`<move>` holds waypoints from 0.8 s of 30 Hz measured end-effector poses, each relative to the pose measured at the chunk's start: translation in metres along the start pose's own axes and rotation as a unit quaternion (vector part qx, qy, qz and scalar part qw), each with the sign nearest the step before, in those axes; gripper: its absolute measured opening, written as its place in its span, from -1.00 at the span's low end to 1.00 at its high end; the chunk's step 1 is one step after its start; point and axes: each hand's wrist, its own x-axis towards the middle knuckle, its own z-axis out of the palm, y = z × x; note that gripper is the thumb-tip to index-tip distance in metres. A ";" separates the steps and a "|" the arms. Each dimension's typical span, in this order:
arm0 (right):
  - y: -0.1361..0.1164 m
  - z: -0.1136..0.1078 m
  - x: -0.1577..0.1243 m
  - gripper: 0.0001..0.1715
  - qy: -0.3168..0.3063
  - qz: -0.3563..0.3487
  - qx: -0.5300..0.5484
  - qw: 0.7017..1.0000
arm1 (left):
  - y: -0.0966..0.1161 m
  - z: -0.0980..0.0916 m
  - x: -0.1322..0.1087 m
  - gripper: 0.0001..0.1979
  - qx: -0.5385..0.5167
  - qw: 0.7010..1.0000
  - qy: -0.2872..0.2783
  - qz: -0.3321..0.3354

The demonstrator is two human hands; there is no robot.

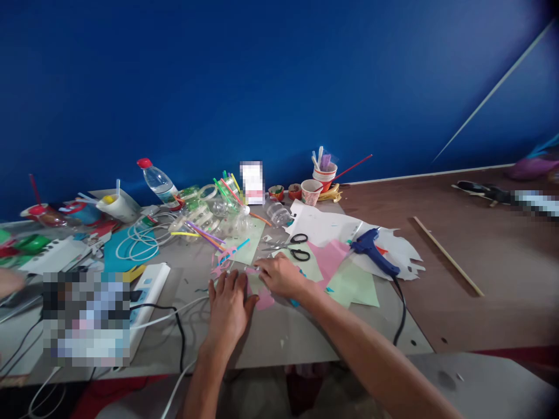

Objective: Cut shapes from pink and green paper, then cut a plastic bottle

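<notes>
My left hand (227,307) lies flat on the grey board (279,337), fingers stretched out, its fingertips touching a pink paper piece (264,299). My right hand (282,276) rests beside it with fingers curled down onto the same small pink and pale green paper scraps; whether it grips one is unclear. Black-handled scissors (297,247) lie just beyond the right hand. A blue glue gun (371,249) lies to the right on white paper (323,224), its black cord running off the board's edge.
Pink and green paper sheets (349,282) lie right of the hands. Cut plastic bottles and coloured straws (209,224) crowd the back left, with a water bottle (158,181), paper cups (322,177), a white power strip (148,288), cables and a wooden stick (448,263).
</notes>
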 end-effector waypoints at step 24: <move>0.006 -0.002 -0.003 -0.73 0.021 -0.004 0.056 0.998 | -0.001 -0.003 0.003 -0.61 -0.054 0.998 0.017 0.019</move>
